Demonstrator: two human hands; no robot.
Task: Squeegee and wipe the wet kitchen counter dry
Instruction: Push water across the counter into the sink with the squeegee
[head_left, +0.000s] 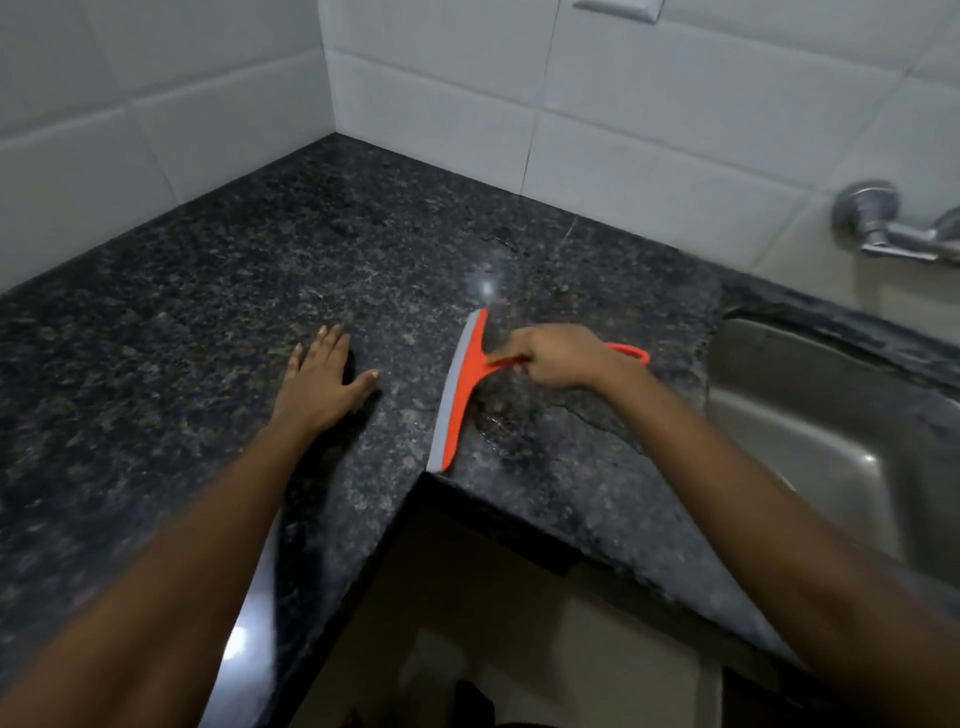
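The right hand (558, 361) wraps its fingers around the orange squeegee (462, 389), blade down near the bench's (208, 291) inner corner edge; the left hand (322, 379) lies flat, fingers spread, likely bracing.

The right hand (558, 361) covers the middle of the orange plastic squeegee's (464, 387) handle, so only its looped end shows past the wrist. The steel sink basin (810, 415) and the chrome wall tap (883, 223) run off the right edge. Both forearms are blurred near the camera.
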